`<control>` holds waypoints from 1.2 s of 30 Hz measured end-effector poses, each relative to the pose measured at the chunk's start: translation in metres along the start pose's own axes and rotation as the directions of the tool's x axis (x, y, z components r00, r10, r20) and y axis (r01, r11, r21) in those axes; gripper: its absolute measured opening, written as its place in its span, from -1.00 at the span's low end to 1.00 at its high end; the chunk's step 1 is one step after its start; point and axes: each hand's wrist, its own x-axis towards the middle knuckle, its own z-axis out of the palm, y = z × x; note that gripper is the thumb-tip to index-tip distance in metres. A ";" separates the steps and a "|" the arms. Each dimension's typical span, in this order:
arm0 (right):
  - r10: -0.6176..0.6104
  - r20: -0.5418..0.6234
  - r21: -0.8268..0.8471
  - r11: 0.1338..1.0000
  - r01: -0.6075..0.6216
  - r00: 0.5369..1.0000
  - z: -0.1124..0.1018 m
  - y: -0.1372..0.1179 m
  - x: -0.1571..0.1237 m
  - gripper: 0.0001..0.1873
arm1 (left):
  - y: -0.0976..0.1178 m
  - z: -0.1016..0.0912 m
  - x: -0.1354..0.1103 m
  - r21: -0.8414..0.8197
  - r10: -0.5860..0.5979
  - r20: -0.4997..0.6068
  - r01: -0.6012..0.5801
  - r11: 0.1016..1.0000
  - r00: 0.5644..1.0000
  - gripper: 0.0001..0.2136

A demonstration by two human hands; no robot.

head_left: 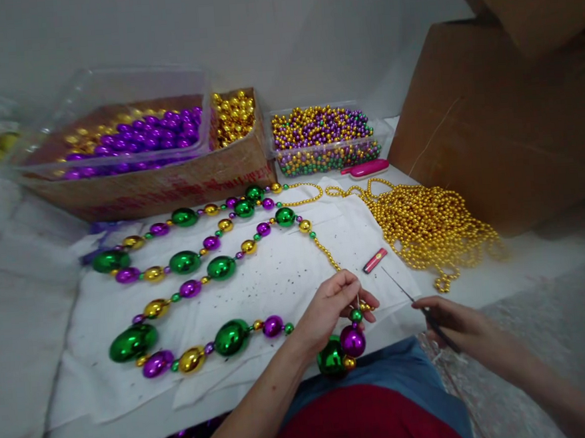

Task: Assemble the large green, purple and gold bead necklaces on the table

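Note:
My left hand [331, 306] pinches the end of a bead strand [199, 279] of large green, purple and gold beads that lies in loops on a white cloth [277, 280]. A purple bead [352, 341] and a green bead [331, 358] hang from that hand over the table edge. My right hand [460, 327] holds a long thin needle [400, 286] pointing up and left toward the left hand. A small red lighter [375, 260] lies on the cloth between the hands and a heap of small gold bead chain [430, 226].
At the back stand a clear tub of purple and gold beads [131, 133] on a cardboard box [169, 181], and a clear tray of small mixed beads [321, 137]. A pink tool [366, 168] lies beside it. Big cardboard boxes [500, 118] fill the right.

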 end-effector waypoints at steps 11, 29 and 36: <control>-0.045 -0.190 -0.888 0.433 -0.152 0.981 0.018 -0.014 0.057 -0.74 | -0.007 -0.009 -0.003 -0.047 0.074 -0.038 -0.076 0.996 0.997 -0.82; 0.057 0.319 0.094 0.991 -0.092 0.946 -0.027 -0.027 0.000 -0.42 | -0.008 -0.009 0.004 0.054 -0.032 0.036 0.030 0.998 0.999 -0.77; 0.117 0.511 0.102 0.976 -0.195 0.852 -0.029 -0.042 -0.012 -0.48 | -0.005 -0.003 0.008 0.140 -0.217 0.199 0.192 0.971 0.955 -0.74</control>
